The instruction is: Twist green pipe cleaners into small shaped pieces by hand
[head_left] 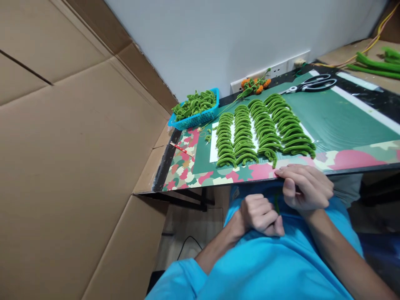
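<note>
Below the table's front edge, my left hand is closed in a fist, with a short green pipe cleaner standing up at its thumb side. My right hand is beside it at the table edge, its fingers curled together. What lies inside those fingers is hidden. Its fingertips are close to the lowest curled piece of several columns of bent green pipe-cleaner pieces. The columns are laid out over white paper on a green mat.
A blue basket heaped with green fuzzy pieces stands at the back left. Orange pompom-like flowers and black-handled scissors lie toward the back. A red-and-white strip is on the left. Cardboard walls the left side.
</note>
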{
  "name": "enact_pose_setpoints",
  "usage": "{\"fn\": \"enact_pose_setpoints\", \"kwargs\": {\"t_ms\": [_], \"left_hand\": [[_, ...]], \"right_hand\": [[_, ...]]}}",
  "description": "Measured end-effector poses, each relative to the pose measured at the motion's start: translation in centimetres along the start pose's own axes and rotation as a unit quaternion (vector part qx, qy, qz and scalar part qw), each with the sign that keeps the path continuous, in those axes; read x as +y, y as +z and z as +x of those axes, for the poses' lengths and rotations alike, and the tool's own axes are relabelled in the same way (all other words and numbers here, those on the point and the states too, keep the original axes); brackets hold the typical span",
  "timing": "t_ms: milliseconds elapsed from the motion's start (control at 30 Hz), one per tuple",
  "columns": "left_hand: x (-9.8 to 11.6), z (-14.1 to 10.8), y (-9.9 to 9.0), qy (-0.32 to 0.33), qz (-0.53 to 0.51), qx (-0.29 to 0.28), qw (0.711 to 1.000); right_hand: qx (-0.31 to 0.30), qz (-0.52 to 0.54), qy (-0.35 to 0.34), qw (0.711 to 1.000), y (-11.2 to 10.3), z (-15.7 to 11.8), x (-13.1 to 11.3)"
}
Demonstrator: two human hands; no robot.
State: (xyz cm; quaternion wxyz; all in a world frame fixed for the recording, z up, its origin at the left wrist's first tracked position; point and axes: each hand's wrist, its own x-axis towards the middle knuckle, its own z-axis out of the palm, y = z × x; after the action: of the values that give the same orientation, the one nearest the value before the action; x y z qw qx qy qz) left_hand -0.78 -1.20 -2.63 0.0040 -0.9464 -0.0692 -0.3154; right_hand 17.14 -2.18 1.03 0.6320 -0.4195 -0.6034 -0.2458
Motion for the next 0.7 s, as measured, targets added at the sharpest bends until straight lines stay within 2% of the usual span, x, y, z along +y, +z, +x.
{"fn": "enact_pose_setpoints", "kwargs": {"t_ms": [33,167,300,433,600,700], "left_hand": [[0.1,0.5,-0.4,0.009,0.012,-0.008,1.000],[0.0,2.8,-2.2,-0.010,0.032,0.106,0.994],[-0.9,5.7,-3.7,-0.064,0.063,0.117,0.989],[-1.0,8.2,-4.5,-0.107,-0.017,0.184,0.977],[-1.0,9.5,-5.8,-0.219,-0.133,0.154,0.954],[-1.6,9.8,-6.7,-0.268,-0.186,0.092,0.941]], "right_hand": [[-0.003,0.000,0.001,1.000,0.0,0.0,0.0],[-0.012,0.011,0.007,1.000,0.1,0.0,0.0],[-0.010,0.018,0.006,1.000,0.2,-0.1,-0.2],[-0.001,0.023,0.008,1.000,0.3,-0.3,-0.2],[0.003,0.023,0.001,1.000,0.4,-0.2,-0.2],[0.003,0.013,-0.004,1.000,0.3,-0.1,-0.2]]}}
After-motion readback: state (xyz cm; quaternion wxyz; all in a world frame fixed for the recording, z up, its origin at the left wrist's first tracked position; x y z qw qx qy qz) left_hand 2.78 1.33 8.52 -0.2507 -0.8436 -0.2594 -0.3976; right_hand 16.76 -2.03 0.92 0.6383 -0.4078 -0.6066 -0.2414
